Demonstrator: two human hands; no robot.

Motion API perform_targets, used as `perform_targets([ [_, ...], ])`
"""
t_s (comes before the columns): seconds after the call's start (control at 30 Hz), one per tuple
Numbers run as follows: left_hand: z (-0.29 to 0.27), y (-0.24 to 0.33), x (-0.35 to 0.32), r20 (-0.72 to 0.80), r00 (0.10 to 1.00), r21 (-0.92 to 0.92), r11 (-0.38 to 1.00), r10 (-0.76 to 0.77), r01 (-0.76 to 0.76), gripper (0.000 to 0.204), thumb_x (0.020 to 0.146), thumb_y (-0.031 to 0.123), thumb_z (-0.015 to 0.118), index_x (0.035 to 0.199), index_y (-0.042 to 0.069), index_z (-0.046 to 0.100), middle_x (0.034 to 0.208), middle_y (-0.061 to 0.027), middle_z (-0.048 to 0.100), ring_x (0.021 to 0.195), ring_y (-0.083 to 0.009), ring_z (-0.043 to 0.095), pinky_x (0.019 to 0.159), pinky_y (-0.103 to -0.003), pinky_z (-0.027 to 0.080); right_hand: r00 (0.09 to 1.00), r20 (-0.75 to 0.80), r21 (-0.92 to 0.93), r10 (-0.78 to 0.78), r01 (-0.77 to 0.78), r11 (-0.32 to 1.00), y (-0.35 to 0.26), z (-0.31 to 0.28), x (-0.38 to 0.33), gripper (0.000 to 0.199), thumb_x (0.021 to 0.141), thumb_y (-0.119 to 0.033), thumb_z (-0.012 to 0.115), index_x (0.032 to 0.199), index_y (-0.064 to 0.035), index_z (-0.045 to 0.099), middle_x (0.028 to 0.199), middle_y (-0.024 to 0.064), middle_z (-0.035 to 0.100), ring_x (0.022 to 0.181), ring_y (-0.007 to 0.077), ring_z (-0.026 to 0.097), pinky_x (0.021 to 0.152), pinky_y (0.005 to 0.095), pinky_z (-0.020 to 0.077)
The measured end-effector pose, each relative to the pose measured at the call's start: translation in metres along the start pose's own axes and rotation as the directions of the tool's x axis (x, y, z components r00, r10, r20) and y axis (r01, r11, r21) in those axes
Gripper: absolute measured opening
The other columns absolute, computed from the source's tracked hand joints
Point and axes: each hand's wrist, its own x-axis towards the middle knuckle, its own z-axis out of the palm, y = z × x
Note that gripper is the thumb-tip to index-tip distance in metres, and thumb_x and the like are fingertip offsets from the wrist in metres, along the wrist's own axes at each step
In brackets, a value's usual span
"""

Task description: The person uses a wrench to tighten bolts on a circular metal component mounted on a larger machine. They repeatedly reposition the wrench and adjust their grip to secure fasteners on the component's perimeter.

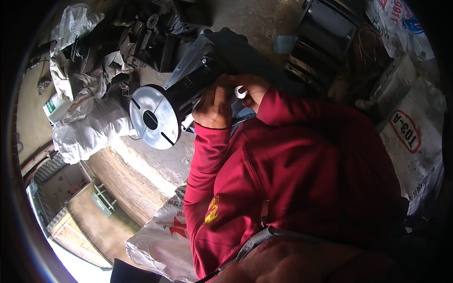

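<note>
A round shiny metal disc [163, 101] with a dark centre hole and narrow slots faces left. Behind it runs a black machine body [191, 82], tilted up to the right. My left hand [212, 111] is closed against the right end of this body, its fingers curled; whatever they grip is hidden. Close beside it, my right hand [257, 87] is closed too. From its fingers shows the bright, C-shaped jaw of an open-end wrench [240, 92]; the rest of the tool is covered. The hands meet at the fingertips, in shadow.
Dark metal parts [151, 42] lie piled at the far left, with crumpled white plastic bags [94, 134] nearer. A dark boxy unit [325, 30] stands at the far right. Printed white sacks [408, 108] are at my right, another sack [158, 236] at my lower left.
</note>
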Motion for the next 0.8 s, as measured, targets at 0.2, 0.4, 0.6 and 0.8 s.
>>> perform_targets([
  [0.2, -0.016, 0.018, 0.005, -0.023, 0.995, -0.053, 0.994, -0.093, 0.092, 0.035, 0.074, 0.006, 0.070, 0.107, 0.014, 0.066, 0.103, -0.0076, 0.068, 0.085, -0.0229, 0.068, 0.065, -0.032, 0.055, 0.997, -0.024, -0.026, -0.077, 0.076, 0.997, -0.001, 0.008, -0.005, 0.018, 0.083, -0.028, 0.071, 0.080, -0.0163, 0.058, 0.060, -0.0090, 0.046, 0.049, 0.0026, 0.038, 0.044, 0.0183, 0.0283],
  [0.4, -0.041, 0.009, -0.061, 0.385, 0.796, -0.745, 0.352, -0.467, 0.566, 0.026, 0.095, 0.020, 0.056, 0.112, 0.002, 0.063, 0.093, -0.0079, 0.068, 0.071, -0.0121, 0.060, 0.059, -0.023, 0.045, 0.999, -0.002, -0.038, -0.051, 0.050, 0.998, -0.004, 0.010, -0.003, 0.024, 0.082, -0.028, 0.074, 0.076, -0.0181, 0.052, 0.054, -0.0103, 0.036, 0.044, 0.0010, 0.031, 0.041, 0.0186, 0.0250],
  [0.6, -0.018, 0.016, -0.111, 0.436, 0.791, -0.581, 0.537, -0.430, 0.612, 0.030, 0.096, 0.011, 0.051, 0.124, 0.000, 0.054, 0.089, -0.0096, 0.065, 0.072, -0.0109, 0.061, 0.066, -0.028, 0.049, 1.000, 0.003, 0.008, -0.022, 0.022, 1.000, 0.000, 0.006, 0.002, 0.023, 0.084, -0.027, 0.072, 0.079, -0.0147, 0.053, 0.057, -0.0092, 0.032, 0.046, 0.0017, 0.028, 0.040, 0.0185, 0.0243],
  [0.8, -0.036, 0.011, -0.063, 0.167, 0.902, -0.265, 0.863, -0.398, 0.430, 0.045, 0.086, 0.000, 0.057, 0.130, 0.003, 0.050, 0.092, -0.0129, 0.068, 0.063, -0.0239, 0.065, 0.058, -0.032, 0.051, 0.999, -0.011, -0.047, -0.039, 0.038, 0.998, -0.004, 0.008, 0.000, 0.021, 0.085, -0.026, 0.072, 0.082, -0.0185, 0.053, 0.055, -0.0114, 0.031, 0.045, -0.0002, 0.029, 0.041, 0.0192, 0.0249],
])
